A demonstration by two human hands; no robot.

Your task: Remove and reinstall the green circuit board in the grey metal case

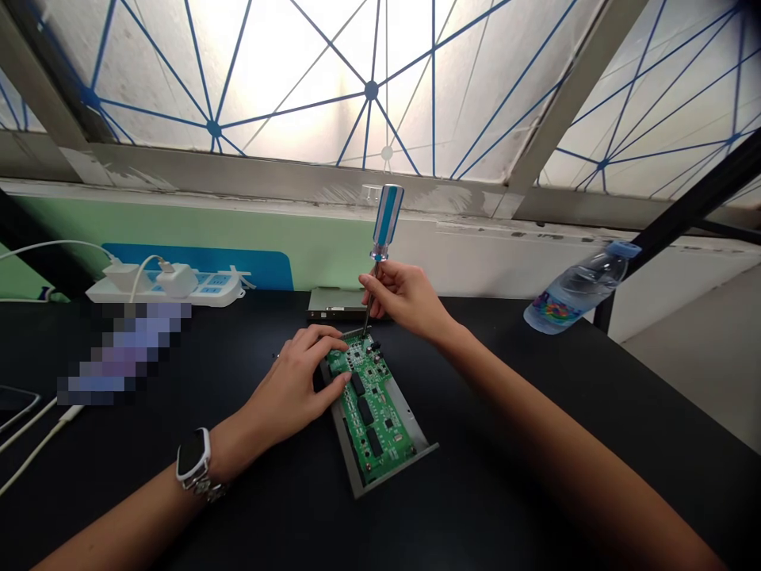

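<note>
A green circuit board (373,412) lies in a grey metal tray (416,432) on the black table (511,444). My left hand (297,385) rests on the board's left edge, fingers curled over it and pressing it down. My right hand (407,297) pinches the shaft of a screwdriver (380,238) with a blue-and-clear handle. The screwdriver stands nearly upright, its tip at the board's far end. A watch (193,458) sits on my left wrist.
A white power strip (166,287) with plugged chargers and cables lies at the back left. A grey metal cover (333,303) sits behind the board. A plastic water bottle (574,289) lies at the right rear edge. A phone corner (15,400) shows far left.
</note>
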